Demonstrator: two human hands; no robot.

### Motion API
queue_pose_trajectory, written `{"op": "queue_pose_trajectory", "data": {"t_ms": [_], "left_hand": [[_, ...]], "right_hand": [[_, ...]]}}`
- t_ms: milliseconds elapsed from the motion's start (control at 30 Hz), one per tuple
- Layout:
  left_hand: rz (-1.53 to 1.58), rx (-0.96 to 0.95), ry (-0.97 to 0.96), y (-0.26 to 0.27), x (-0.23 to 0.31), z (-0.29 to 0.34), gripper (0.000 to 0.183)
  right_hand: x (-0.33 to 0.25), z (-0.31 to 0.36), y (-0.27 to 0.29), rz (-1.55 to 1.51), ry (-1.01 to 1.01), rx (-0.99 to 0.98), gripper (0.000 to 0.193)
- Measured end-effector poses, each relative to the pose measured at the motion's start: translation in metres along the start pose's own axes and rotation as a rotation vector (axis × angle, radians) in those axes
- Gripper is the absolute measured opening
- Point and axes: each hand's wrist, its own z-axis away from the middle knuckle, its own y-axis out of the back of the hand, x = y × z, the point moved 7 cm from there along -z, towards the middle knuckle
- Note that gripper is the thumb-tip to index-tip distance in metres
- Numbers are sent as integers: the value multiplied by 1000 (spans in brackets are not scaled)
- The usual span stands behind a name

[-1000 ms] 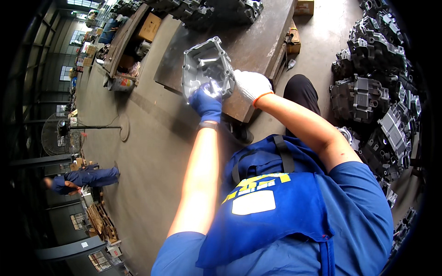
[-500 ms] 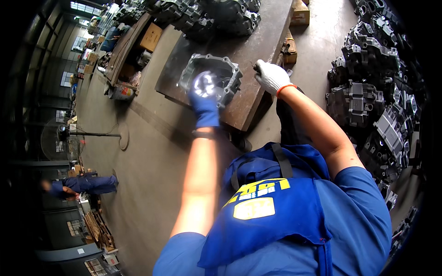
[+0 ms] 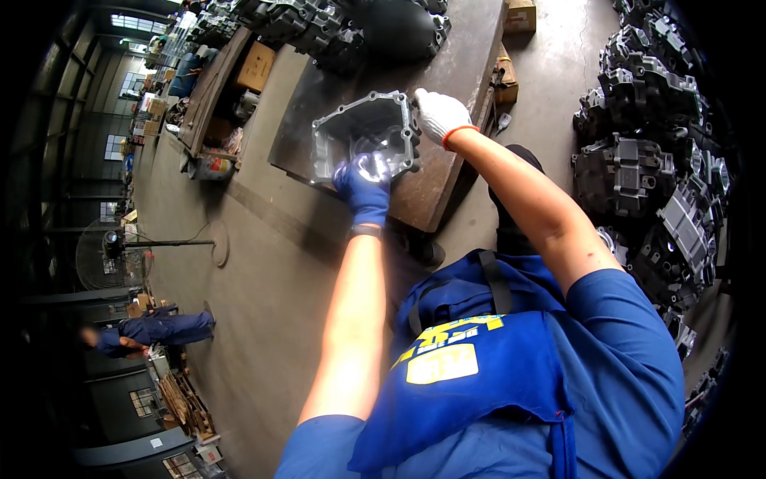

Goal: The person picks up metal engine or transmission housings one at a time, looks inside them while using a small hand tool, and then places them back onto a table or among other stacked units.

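Observation:
An open grey cast-metal housing (image 3: pixel 375 102) with a bolt-holed rim lies on the near end of a dark metal table (image 3: pixel 471 48). My left hand (image 3: pixel 365 188), in a blue glove, is closed over the housing's near wall, its fingers curled at the rim. Bright glare covers part of that glove. At the rim's right side is my right hand (image 3: pixel 444 117), in a white knitted glove with an orange cuff. Its fingers are pressed together; whatever they may hold is too small or hidden to name.
More castings (image 3: pixel 319 36) stand at the table's far end, beside a dark rounded shape (image 3: pixel 395 30). Castings are piled (image 3: pixel 626 172) on the right. Cardboard boxes (image 3: pixel 505 76) sit beyond the table. A pedestal fan (image 3: pixel 112 243) and another person (image 3: pixel 152 329) are to the left.
My right hand has moved left, from above the table to the housing's rim. My left hand has drawn slightly nearer and right, onto the near wall. The housing appears slightly turned.

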Motion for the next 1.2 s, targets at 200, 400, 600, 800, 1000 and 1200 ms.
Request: {"op": "queue_pose_trajectory", "data": {"t_ms": [200, 400, 600, 800, 1000, 1200], "left_hand": [[-36, -21, 55, -4, -6, 2, 33], [-25, -14, 32, -10, -11, 2, 33], [-26, -4, 16, -8, -9, 2, 33], [-32, 13, 32, -10, -10, 3, 34], [-48, 48, 21, -8, -8, 1, 34], [-84, 27, 72, -6, 3, -4, 33]], "right_hand": [[-14, 3, 9, 178, 132, -63, 25], [5, 16, -4, -26, 142, -115, 22], [-2, 17, 1, -19, 118, -57, 19], [-15, 17, 9, 120, 50, -71, 28], [-14, 8, 5, 156, 9, -181, 31], [-17, 46, 14, 8, 168, -259, 27]]}}
